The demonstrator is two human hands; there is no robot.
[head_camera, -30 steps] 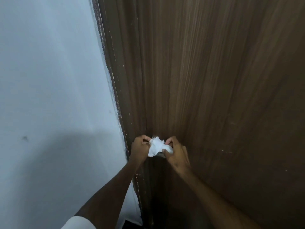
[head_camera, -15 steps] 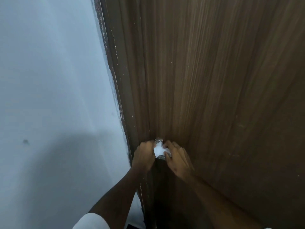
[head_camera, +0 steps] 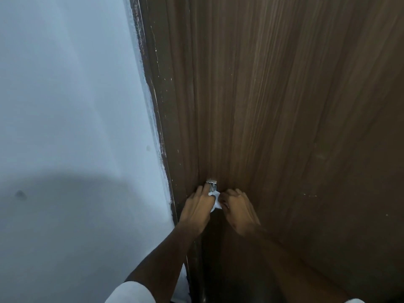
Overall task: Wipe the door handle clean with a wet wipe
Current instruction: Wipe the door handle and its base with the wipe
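door: dark brown wood point(head_camera: 273, 106), beside a white wall point(head_camera: 65, 106)
handle: metal point(head_camera: 212, 186), low on the door near its left edge, mostly hidden by the hands
wipe: white, bunched point(head_camera: 215, 201) between both hands, against the handle just below the visible metal
left hand: point(head_camera: 197, 212) fingers curled around the wipe and handle from the left
right hand: point(head_camera: 237, 207) fingers bent, pinching the wipe's right side
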